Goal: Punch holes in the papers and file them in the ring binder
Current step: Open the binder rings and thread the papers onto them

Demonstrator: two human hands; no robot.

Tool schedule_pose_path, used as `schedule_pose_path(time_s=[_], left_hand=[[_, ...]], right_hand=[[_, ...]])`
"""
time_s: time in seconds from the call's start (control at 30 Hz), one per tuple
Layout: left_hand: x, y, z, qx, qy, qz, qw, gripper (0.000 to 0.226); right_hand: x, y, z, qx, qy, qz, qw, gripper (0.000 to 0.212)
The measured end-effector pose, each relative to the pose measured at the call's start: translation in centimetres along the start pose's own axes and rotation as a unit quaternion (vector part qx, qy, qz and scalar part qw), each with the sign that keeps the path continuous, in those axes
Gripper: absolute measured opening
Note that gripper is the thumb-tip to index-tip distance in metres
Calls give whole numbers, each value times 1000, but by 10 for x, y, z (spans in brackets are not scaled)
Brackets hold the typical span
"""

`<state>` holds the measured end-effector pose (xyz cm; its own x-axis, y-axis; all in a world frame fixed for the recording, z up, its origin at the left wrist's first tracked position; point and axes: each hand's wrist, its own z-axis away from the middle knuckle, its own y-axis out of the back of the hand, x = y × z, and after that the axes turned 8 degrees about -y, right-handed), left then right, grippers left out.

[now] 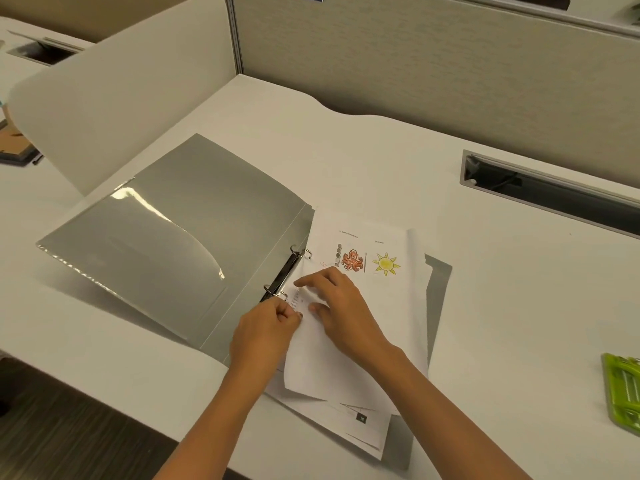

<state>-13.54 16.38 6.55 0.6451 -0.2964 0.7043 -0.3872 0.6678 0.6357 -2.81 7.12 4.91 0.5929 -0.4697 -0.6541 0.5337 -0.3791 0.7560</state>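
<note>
I'm filing: my left hand (273,327) pinches the sheet (311,362) at its edge beside the lower of the 2 rings (277,293). My right hand (341,306) presses flat on it, mid-frame, over the open binder (173,237). Next I must seat its holes on both rings.

grey binder (180,216), orange octopus (352,259), yellow sun (385,263), perhaps green punch (622,389)

I see the grey ring binder (173,244) lying open by the worktop's (502,306) front edge; white papers (391,306), one with an octopus and sun, cover its right half.
</note>
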Motion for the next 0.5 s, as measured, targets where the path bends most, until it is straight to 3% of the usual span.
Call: schedule_pose_path(time_s=[0.2,0.33,0.43,0.5], left_hand=[[-15,20,-8,-6,1,145,989,14],[-18,27,-9,4,-11,192,981,18],[-18,27,-9,18,2,227,974,3],[-20,26,-11,25,13,243,970,9]], right_hand=[[-5,-2,0,-4,13,-3,1000,49],[-7,-3,0,0,22,6,1000,48],[-7,-2,-1,3,22,17,1000,47],[-7,-2,-1,3,19,22,1000,46]])
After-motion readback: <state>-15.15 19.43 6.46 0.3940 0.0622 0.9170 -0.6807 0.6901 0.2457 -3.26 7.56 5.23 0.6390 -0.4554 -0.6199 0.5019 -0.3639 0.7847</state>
